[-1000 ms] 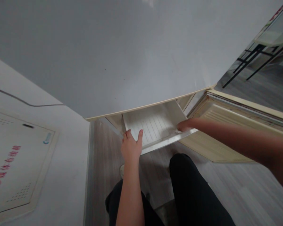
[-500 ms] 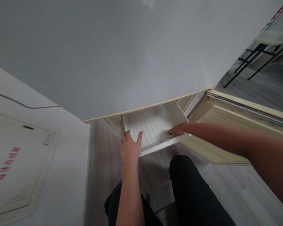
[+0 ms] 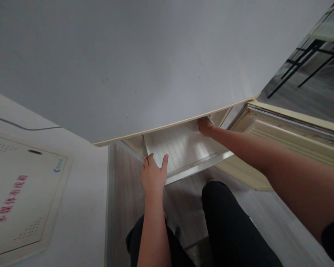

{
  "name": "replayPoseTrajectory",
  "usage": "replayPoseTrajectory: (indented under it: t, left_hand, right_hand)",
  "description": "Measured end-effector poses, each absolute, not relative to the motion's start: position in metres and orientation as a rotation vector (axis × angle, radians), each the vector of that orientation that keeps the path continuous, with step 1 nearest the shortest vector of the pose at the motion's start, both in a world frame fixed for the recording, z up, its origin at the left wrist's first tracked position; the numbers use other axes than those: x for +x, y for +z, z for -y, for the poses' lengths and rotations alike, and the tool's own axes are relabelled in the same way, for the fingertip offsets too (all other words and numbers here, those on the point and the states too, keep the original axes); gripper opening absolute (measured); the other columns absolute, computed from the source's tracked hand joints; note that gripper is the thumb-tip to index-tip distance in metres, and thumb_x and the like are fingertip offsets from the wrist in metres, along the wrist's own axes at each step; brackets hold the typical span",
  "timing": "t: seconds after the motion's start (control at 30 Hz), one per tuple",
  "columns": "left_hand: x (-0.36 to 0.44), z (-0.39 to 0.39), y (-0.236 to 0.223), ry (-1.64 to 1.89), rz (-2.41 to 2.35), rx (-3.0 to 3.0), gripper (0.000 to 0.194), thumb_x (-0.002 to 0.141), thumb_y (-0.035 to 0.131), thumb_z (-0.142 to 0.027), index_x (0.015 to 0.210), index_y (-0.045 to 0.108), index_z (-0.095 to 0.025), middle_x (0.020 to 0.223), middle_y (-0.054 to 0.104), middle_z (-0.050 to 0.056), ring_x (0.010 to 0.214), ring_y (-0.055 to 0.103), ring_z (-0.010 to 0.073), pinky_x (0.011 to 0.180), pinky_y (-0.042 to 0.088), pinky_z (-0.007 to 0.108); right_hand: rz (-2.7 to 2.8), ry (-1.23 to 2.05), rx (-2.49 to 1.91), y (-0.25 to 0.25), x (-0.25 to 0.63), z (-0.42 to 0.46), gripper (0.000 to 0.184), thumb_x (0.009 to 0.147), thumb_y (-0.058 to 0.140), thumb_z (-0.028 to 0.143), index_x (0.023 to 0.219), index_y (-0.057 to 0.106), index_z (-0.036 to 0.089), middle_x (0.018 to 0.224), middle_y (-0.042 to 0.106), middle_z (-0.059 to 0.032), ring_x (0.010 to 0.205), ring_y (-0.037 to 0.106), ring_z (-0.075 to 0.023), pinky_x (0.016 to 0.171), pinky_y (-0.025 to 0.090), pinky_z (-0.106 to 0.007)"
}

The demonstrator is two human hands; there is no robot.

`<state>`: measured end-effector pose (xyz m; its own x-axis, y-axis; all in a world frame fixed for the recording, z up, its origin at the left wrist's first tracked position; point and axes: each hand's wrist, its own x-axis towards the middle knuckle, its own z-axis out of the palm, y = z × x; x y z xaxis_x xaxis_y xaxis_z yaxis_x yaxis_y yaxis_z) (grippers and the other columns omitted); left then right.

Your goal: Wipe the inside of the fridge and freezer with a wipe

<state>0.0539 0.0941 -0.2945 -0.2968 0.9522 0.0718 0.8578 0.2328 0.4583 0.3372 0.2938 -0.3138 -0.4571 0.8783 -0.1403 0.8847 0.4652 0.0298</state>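
A white drawer (image 3: 180,146) with a ridged bottom is pulled partway out from under a large pale grey panel. My left hand (image 3: 153,173) holds its front left corner, thumb apart from the fingers and lying toward the inside. Deep in the drawer, near its back right side, my right hand (image 3: 205,126) is closed and presses against the inner surface. A bit of something white shows by its fingers, too hidden to name. The rear of the drawer disappears beneath the panel's edge.
To the right a cream door (image 3: 269,126) with a dirty seal stands open. A wall panel with red writing (image 3: 25,193) and a cable (image 3: 22,128) are at the left. My knees (image 3: 225,215) are just below the drawer. Black furniture legs (image 3: 300,63) stand at the upper right.
My right hand has moved from the drawer's front right to deeper inside, toward the back. My left hand stays on the front left corner. The view has shifted slightly.
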Motion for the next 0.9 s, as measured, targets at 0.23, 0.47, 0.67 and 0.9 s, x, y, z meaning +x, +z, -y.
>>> replayPoseTrajectory:
  t: [0.23,0.47,0.67,0.9]
  left_hand:
    - [0.054,-0.094,-0.295,0.635,-2.267,1.708,0.076,0.095,0.042,-0.068,0.142,0.050,-0.009,0.137,0.058,0.023,0.126,0.058,0.0393,0.104,0.048,0.051]
    - [0.055,-0.093,-0.293,0.647,-2.258,1.709,0.075,0.095,0.043,-0.066,0.141,0.050,-0.008,0.136,0.059,0.024,0.125,0.059,0.0383,0.103,0.048,0.050]
    - [0.055,-0.092,-0.290,0.625,-2.265,1.688,0.074,0.095,0.044,-0.065,0.142,0.050,-0.009,0.138,0.058,0.023,0.125,0.058,0.0385,0.104,0.048,0.051]
    - [0.056,-0.093,-0.293,0.636,-2.281,1.707,0.076,0.094,0.042,-0.068,0.141,0.050,-0.009,0.136,0.059,0.024,0.124,0.059,0.0388,0.103,0.048,0.051]
  right_hand:
    - [-2.154,-0.017,1.181,-0.320,0.348,-0.276,0.013,0.060,0.073,0.009,0.060,0.064,0.019,0.098,0.074,-0.0127,0.121,0.060,-0.0316,0.111,0.041,-0.055]
    - [-2.078,-0.237,1.068,-0.302,0.358,-0.230,0.024,0.057,0.072,-0.006,0.059,0.064,0.018,0.079,0.072,-0.0058,0.097,0.067,-0.0221,0.108,0.045,-0.041]
    - [-2.579,0.000,1.176,-0.263,0.379,-0.238,0.027,0.083,0.057,0.004,0.104,0.073,0.005,0.126,0.063,-0.0233,0.135,0.050,-0.0292,0.121,0.030,-0.042]
    - [-2.619,-0.343,2.450,-0.249,0.399,-0.168,0.052,0.100,0.024,0.024,0.134,0.059,0.008,0.131,0.065,-0.0191,0.125,0.061,-0.0315,0.104,0.053,-0.047]
